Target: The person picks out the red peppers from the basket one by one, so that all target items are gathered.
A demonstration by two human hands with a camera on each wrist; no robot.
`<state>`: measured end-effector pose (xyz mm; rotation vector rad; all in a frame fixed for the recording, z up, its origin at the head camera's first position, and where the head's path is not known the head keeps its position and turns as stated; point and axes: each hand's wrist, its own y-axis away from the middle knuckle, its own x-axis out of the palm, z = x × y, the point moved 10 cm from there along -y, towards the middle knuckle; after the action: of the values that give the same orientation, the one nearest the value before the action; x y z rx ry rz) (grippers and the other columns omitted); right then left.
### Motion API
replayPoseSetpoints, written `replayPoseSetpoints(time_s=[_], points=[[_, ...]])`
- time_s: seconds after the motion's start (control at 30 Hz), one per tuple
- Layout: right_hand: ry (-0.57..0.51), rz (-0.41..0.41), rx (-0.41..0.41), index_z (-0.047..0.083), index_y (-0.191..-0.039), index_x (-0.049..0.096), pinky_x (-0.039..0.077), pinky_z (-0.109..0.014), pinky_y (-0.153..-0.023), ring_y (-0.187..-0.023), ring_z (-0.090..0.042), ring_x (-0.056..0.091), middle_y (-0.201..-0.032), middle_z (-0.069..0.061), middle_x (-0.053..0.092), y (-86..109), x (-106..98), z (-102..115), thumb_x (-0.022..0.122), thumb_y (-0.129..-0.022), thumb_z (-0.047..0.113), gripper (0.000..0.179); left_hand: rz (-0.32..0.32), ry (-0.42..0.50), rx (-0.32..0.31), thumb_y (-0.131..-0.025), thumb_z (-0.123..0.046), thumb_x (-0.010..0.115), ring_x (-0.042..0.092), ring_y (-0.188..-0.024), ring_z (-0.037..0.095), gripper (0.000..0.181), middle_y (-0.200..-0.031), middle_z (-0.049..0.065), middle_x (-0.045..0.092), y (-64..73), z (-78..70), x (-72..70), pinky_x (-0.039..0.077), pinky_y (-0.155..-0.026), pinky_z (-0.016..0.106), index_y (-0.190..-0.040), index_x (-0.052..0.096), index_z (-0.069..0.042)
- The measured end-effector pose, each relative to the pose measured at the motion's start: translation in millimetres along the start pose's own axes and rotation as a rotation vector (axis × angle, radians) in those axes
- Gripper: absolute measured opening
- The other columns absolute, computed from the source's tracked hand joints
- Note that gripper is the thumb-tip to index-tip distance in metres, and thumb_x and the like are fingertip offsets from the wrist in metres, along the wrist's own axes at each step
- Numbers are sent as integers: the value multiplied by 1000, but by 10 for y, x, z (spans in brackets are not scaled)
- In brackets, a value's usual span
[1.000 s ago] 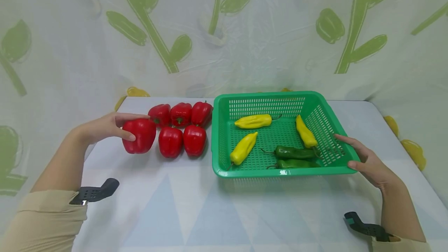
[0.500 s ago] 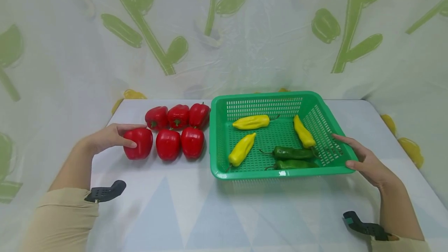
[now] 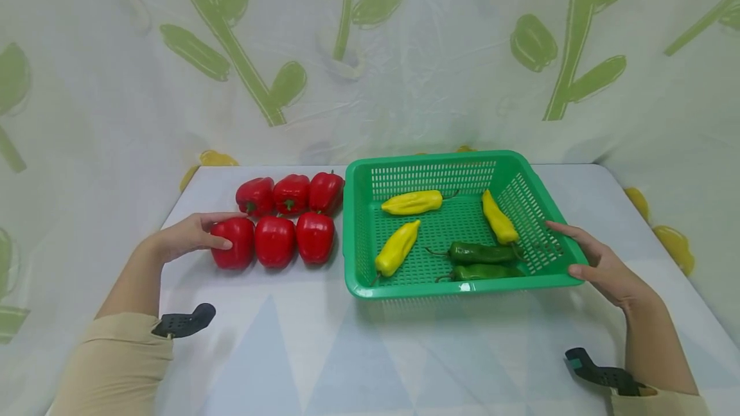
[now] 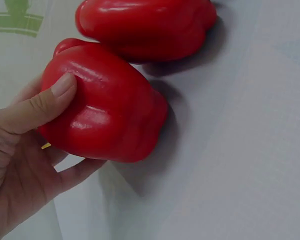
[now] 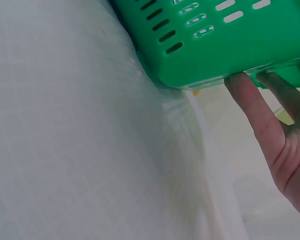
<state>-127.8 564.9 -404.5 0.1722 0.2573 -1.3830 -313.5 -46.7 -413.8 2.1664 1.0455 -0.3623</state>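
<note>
My left hand (image 3: 193, 235) holds a red bell pepper (image 4: 110, 105) at its left side, thumb on the near face and fingers round the back. That pepper is close over the table, beside two more red bell peppers (image 3: 275, 242) in the near row. Behind them lies a far row of red bell peppers (image 3: 291, 194). My right hand (image 3: 607, 269) grips the right rim of a green plastic basket (image 3: 462, 287), with thumb and forefinger at the rim. Inside the basket are several yellow peppers (image 3: 412, 202) and two long green peppers (image 3: 482, 253).
The white table (image 3: 277, 352) has pale blue triangles on it. A curtain (image 3: 433, 82) with green leaf prints hangs behind and at both sides. The basket stands just right of the red bell peppers.
My left hand has brought the red bell pepper down and to the right, up against the near row. The right hand stays at the basket's rim. The head view has shifted slightly.
</note>
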Motion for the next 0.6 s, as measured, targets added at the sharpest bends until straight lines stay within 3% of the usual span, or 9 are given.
replayPoseSetpoints(time_s=[0.27,0.6], points=[[27,13,25,20,-150,27,35,-7,-86,-123,2,27,-149,19,23,10,9,11,52,-95,21,61,-30,86,89,-82,-21,72,28,-131,43,76,-145,26,29,-4,-23,1,52,-87,44,-147,32,-10],[146,38,59,25,-152,17,39,-10,-83,-119,6,29,-151,16,19,11,1,64,50,-96,16,66,-128,53,94,-82,-24,72,21,-134,48,80,-150,25,24,19,57,-47,47,-92,54,-148,29,-11]])
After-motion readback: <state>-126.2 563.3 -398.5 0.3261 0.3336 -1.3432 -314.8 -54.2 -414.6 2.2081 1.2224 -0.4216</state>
